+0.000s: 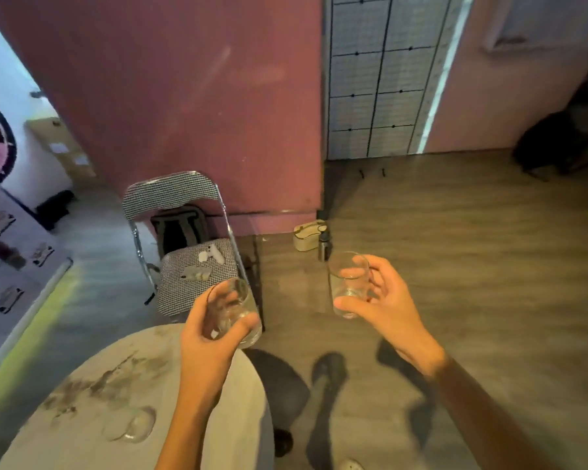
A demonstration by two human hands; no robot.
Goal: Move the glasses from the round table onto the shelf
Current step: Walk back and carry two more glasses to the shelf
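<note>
My left hand (208, 337) grips a clear drinking glass (243, 301), tilted, just past the far edge of the round marble-look table (123, 378). Over the wooden floor, my right hand (384, 300) holds a second clear glass (345, 283) upright by its side. One more clear glass (131, 425) stays on the table near the front, blurred. No shelf shows in this view.
A folding chair (187, 252) with a checked seat stands beyond the table, small objects on its seat. A dark red wall (184, 96) rises behind it, with a small cream bag (308, 234) at its corner. Wooden floor (472, 266) spreads to the right.
</note>
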